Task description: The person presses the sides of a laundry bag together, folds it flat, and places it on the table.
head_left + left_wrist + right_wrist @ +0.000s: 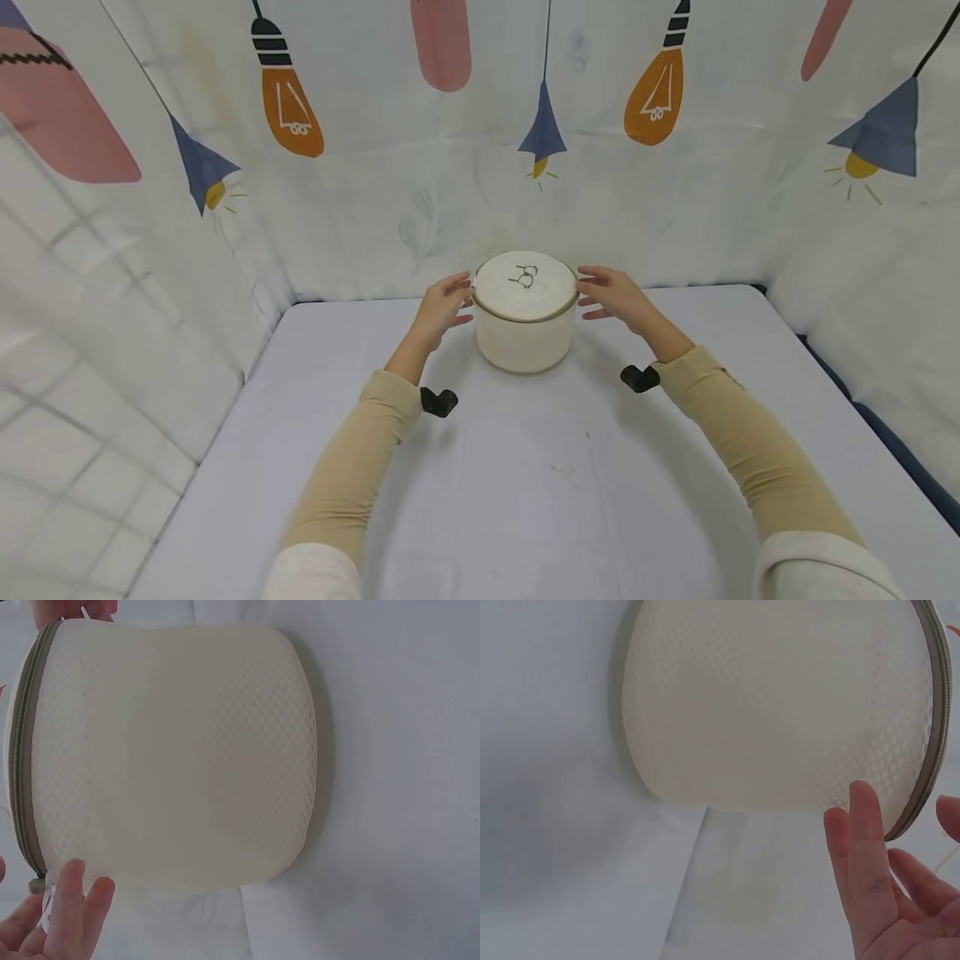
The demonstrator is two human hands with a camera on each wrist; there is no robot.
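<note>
While both hands flank it, the cream mesh pouch [525,321] stands upright on the pale counter [525,483], between the two grips. It is round and drum-shaped, with a flat top bearing a small dark drawing and a grey-green zipper [21,772] running round the upper edge.

On one side the left hand [442,307] has its grip wide, fingers [71,900] straight and relaxed, tips at or just beside the pouch's zipped rim; whether they actually press on it cannot be told. On the other side the right hand [611,293] mirrors it, grip also wide, fingers [866,847] extended just beside the rim, and the wrist view shows a sliver of space between them and the mesh wall. Neither hand curls round anything.

Behind the grips, tan sleeves [352,467] cover both forearms, and a small black camera mount [438,402] sits under each wrist. Beyond the pouch, away from the grips, hangs a white curtain [420,200] printed with orange bulbs, blue lamps and pink shapes.
</note>
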